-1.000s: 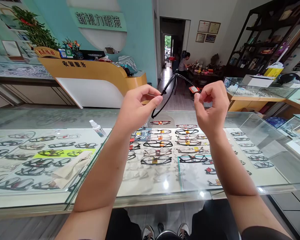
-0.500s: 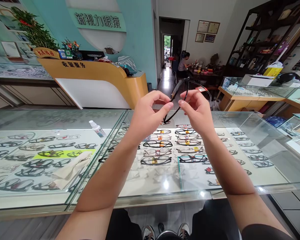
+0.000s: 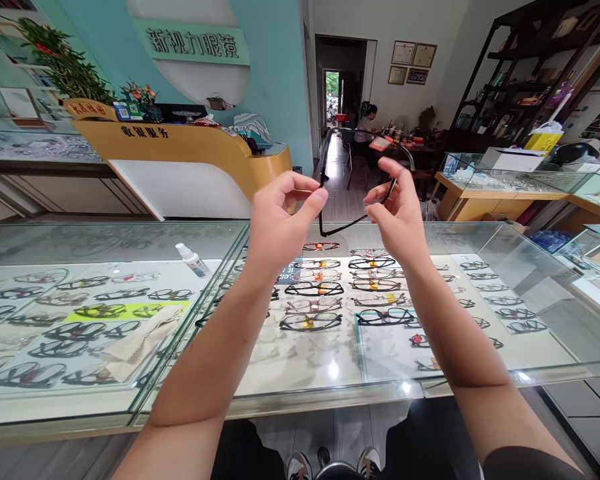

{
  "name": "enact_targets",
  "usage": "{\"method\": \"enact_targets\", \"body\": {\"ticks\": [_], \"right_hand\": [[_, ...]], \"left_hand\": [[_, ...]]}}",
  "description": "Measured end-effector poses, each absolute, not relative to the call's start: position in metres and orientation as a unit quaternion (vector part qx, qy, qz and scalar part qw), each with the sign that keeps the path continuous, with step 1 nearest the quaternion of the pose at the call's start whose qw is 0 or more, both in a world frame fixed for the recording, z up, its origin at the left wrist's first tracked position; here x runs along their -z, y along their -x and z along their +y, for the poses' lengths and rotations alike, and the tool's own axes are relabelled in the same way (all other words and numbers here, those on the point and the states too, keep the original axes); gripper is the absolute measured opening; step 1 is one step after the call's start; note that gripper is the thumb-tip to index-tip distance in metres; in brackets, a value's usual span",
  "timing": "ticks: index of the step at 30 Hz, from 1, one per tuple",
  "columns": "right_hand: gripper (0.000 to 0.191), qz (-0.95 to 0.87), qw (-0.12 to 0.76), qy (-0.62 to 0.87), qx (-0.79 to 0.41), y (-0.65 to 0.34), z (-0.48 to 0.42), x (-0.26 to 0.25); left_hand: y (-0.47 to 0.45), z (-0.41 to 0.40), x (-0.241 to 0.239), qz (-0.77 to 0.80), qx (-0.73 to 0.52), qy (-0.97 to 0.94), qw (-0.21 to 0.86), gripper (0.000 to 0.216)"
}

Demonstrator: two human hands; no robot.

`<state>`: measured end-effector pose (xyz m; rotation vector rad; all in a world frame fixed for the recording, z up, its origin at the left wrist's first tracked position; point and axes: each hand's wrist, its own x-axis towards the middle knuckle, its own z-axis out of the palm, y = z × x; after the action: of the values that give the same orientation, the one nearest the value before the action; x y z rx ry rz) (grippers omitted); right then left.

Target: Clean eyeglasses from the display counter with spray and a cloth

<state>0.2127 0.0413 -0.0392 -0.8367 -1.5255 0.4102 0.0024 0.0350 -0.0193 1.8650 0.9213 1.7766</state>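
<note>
Black-framed eyeglasses (image 3: 325, 159) are held up above the glass counter, seen edge-on, with a red-and-white tag near one arm. My left hand (image 3: 287, 217) pinches the front frame at its near side between thumb and fingertips. At the other side, my right hand (image 3: 397, 210) has a thin black arm of the glasses passing among its fingers, with the index finger raised and the thumb near the arm. How firmly the right fingers grip is hard to see. Beneath the hands, rows of eyeglasses (image 3: 314, 289) lie in the display case.
The glass counter (image 3: 300, 402) spans the front. On its left part are a white spray bottle (image 3: 193, 260) and a beige cloth (image 3: 143, 343). Beyond stand a cashier desk (image 3: 275, 167), more showcases (image 3: 505, 207) at right and a seated person (image 3: 365, 127) at the back.
The eyeglasses have turned and opened out between my hands. My left hand has shifted slightly left, and the right fingers have loosened and spread from their earlier pinch.
</note>
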Motion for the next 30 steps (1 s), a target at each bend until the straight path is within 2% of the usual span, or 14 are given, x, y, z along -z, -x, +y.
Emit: {"method": "enact_targets", "body": {"ticks": [2, 4, 8, 12, 15, 19, 22, 24, 30], "right_hand": [[0.039, -0.665, 0.613, 0.394, -0.162, -0.214, 0.038, 0.037], [0.029, -0.663, 0.604, 0.415, -0.153, -0.215, 0.035, 0.034], [0.025, -0.664, 0.576, 0.448, -0.162, -0.214, 0.032, 0.032], [0.023, -0.679, 0.538, 0.473, -0.159, -0.215, 0.029, 0.032], [0.027, -0.693, 0.543, 0.463, -0.097, -0.219, 0.02, 0.028], [0.037, -0.689, 0.609, 0.394, 0.005, -0.218, 0.0, 0.018], [0.042, -0.735, 0.575, 0.358, 0.036, -0.206, -0.011, 0.02], [0.051, -0.761, 0.544, 0.353, 0.027, -0.195, -0.012, 0.031], [0.06, -0.767, 0.533, 0.338, -0.117, -0.177, -0.001, 0.084]], "left_hand": [[0.0, 0.04, 0.02, 0.317, -0.66, -0.646, 0.216, 0.021], [0.005, 0.046, 0.021, 0.301, -0.684, -0.621, 0.237, 0.027], [0.016, 0.059, 0.023, 0.281, -0.722, -0.568, 0.277, 0.036], [0.022, 0.065, 0.024, 0.284, -0.728, -0.552, 0.291, 0.033], [0.019, 0.062, 0.024, 0.293, -0.716, -0.569, 0.278, 0.028], [0.013, 0.053, 0.024, 0.295, -0.697, -0.592, 0.277, 0.029], [0.008, 0.045, 0.026, 0.288, -0.676, -0.614, 0.289, 0.036], [0.003, 0.039, 0.03, 0.283, -0.662, -0.628, 0.295, 0.038], [0.001, 0.016, 0.064, 0.321, -0.611, -0.638, 0.341, 0.035]]}}
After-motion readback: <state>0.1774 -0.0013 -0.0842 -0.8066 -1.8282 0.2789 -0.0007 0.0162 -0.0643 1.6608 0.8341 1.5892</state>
